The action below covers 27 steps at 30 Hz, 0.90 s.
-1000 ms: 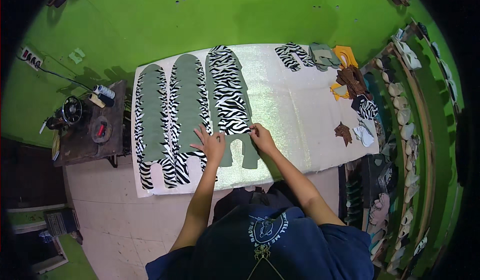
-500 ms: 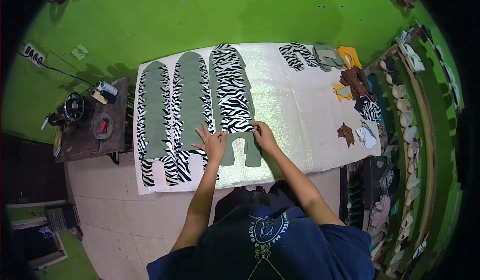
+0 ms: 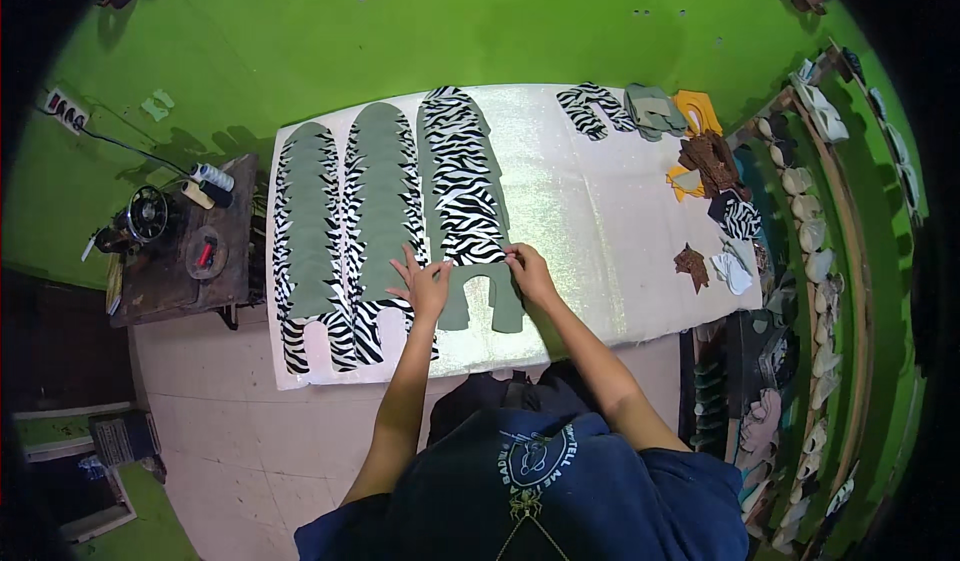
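Observation:
Three overlapping rows of U-shaped cut pieces lie on a pale, shiny-covered table. In the right-hand row, zebra-print pieces overlap, and a green U-shaped piece is lowest, its opening toward me. My left hand pinches the left lower corner of the lowest zebra-print piece between thumb and forefinger, its other fingers spread over the middle row. At the right lower corner of that piece, my right hand is closed in a pinch. Green pieces over zebra print make up the middle row; the left row looks alike.
Loose zebra-print, green, yellow and brown pieces lie along the far right of the table. A sewing machine stands on a dark table at left. Racks of shoes line the right side.
Almost nothing differs. Both hands stay at the corners of the lowest zebra-print piece, with only a very slight shift of the left hand.

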Tool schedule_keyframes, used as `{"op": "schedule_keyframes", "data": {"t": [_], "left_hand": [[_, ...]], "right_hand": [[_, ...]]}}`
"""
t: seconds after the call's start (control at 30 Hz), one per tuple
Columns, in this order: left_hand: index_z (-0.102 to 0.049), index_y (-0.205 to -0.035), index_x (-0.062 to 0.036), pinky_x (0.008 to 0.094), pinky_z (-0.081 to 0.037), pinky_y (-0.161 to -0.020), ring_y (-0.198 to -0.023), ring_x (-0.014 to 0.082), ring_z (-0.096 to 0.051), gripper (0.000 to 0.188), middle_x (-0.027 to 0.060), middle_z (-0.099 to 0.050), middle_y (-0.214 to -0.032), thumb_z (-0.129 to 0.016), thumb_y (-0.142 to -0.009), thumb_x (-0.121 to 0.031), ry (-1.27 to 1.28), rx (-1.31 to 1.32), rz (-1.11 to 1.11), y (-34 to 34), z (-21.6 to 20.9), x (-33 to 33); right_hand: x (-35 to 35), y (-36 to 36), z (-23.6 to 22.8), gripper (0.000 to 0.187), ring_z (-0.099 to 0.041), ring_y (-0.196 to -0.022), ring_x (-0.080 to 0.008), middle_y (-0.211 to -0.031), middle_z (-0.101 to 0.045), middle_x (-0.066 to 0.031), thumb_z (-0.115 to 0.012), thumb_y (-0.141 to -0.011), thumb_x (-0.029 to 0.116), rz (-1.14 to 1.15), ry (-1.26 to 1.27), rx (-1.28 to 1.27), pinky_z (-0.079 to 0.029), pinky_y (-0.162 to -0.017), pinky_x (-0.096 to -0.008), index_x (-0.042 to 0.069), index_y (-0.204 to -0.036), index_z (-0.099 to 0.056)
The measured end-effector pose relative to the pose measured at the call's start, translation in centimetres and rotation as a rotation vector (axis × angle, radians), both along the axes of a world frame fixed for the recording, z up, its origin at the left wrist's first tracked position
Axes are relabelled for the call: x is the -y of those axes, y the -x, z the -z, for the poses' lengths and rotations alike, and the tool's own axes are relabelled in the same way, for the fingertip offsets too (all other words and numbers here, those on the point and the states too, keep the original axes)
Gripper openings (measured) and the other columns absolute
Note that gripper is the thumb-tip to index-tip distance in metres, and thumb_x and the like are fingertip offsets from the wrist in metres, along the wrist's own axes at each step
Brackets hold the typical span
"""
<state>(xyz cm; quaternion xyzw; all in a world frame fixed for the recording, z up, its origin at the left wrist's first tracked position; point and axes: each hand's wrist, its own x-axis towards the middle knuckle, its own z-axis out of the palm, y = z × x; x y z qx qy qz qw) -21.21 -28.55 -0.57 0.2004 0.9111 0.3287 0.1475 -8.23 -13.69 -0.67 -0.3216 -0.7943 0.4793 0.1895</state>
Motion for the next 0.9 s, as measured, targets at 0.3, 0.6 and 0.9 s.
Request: {"op": "schedule_keyframes", "data": {"t": [0.3, 0.6, 0.9], "left_hand": [[-0.069, -0.083, -0.0204, 0.0694, 0.009, -0.089, -0.131, 0.0389, 0.002, 0.023, 0.0087, -0.013, -0.144, -0.058, -0.077, -0.040, -0.008, 0.003, 0.022, -0.1, -0.4, 0.1], [-0.061, -0.097, -0.0127, 0.0704, 0.004, -0.089, -0.130, 0.0386, -0.005, 0.031, 0.0135, -0.019, -0.141, -0.062, -0.074, -0.034, 0.131, -0.328, 0.095, -1.2, -2.5, -0.2], [-0.050, -0.112, -0.0120, 0.0473, -0.026, -0.096, -0.115, 0.0275, -0.042, 0.043, 0.0050, -0.051, -0.116, -0.064, -0.072, -0.020, -0.154, -0.494, 0.808, -1.1, -2.4, -4.6]], "right_hand": [[-0.3, 0.1, -0.9, 0.019, -0.052, -0.076, -0.0128, -0.084, -0.058, -0.0070, -0.048, -0.082, 0.001, -0.034, 0.236, -0.089, -0.043, -0.072, -0.0240, -0.002, -0.099, -0.055], [-0.4, 0.1, -1.2, 0.018, -0.054, -0.080, -0.0131, -0.087, -0.059, -0.0075, -0.048, -0.084, 0.001, -0.046, 0.327, -0.094, -0.043, -0.074, -0.0243, -0.001, -0.100, -0.055], [-0.7, 0.0, -0.7, 0.018, -0.053, -0.078, -0.0118, -0.084, -0.057, -0.0062, -0.048, -0.083, 0.001, -0.054, 0.253, -0.110, -0.044, -0.073, -0.0233, -0.001, -0.100, -0.053]]}}
